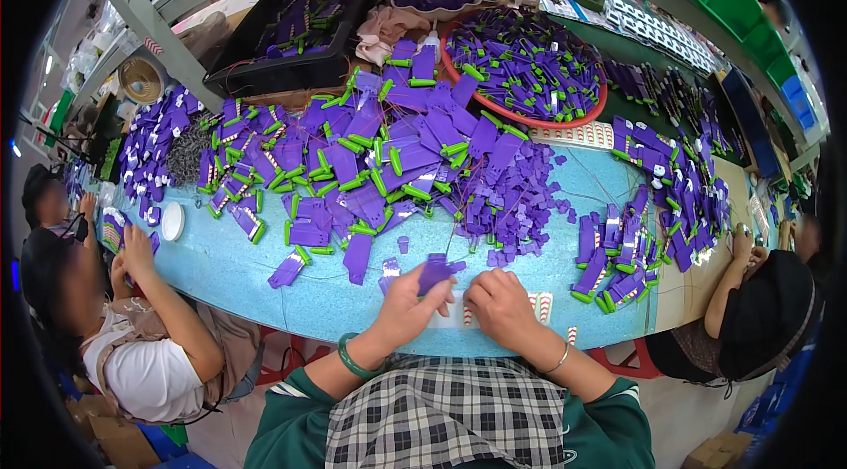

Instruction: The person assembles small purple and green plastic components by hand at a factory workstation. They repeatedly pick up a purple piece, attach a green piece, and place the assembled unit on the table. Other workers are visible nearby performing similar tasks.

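My left hand [408,303] grips a flat purple plastic piece [436,273] between thumb and fingers, just above the blue table. To its right, my right hand [503,301] has its fingers curled together in a pinch; whatever lies between them is hidden. Beside and partly under that hand is a strip of red-and-white striped stickers [542,303]. Small loose purple pieces [507,204] are heaped just beyond my hands. Farther left spreads a big pile of purple pieces with green ends [353,169].
An orange-red basin [602,107] full of purple-and-green parts stands at the back, beside a black crate [231,63]. More finished-looking parts [631,244] are piled at right. Co-workers sit at left [150,354] and right [750,319]. A white round lid [173,221] lies at left.
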The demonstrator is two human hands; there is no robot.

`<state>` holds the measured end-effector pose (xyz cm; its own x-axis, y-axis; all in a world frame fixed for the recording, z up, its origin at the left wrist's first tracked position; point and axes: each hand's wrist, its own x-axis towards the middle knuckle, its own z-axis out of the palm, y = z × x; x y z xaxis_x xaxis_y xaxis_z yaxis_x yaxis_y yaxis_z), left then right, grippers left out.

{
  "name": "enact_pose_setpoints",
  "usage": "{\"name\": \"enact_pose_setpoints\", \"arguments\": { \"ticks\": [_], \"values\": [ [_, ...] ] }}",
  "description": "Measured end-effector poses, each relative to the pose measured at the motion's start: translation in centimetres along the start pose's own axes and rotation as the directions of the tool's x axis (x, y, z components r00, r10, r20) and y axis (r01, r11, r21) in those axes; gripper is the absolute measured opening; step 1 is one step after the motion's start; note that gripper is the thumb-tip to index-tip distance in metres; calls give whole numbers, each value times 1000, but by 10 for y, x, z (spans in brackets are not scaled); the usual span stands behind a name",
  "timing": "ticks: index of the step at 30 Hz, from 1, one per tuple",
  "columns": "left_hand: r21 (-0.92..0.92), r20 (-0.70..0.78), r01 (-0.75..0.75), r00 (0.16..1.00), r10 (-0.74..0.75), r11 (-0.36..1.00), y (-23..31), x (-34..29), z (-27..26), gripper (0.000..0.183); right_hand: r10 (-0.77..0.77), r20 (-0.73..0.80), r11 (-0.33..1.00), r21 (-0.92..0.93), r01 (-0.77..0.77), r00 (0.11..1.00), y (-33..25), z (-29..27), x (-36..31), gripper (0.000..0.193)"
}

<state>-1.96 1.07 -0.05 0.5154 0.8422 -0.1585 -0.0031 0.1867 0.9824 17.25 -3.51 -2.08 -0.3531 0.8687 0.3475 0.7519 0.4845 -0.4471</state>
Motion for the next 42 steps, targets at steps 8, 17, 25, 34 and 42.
{"name": "enact_pose_setpoints", "arguments": {
  "ticks": [8,17,25,34,42],
  "values": [
    [-78,67,110,992,-105,991,-35,4,21,19,160,-28,872,473,-128,987,5,-14,-12,14],
    [98,155,56,985,-71,994,11,5,21,15,218,107,897,369,-242,970,3,-70,9,14],
    [-139,17,36,999,-34,990,7,8,15,8,429,-190,776,578,-253,883,-19,-60,15,38],
    [-322,115,110,990,-76,940,14,4,19,28,497,-61,539,803,-253,866,-19,-29,13,10],
    [-597,262,283,953,-151,751,13,3,16,38,532,104,465,793,-393,840,-13,-19,8,10]
  ]
}}
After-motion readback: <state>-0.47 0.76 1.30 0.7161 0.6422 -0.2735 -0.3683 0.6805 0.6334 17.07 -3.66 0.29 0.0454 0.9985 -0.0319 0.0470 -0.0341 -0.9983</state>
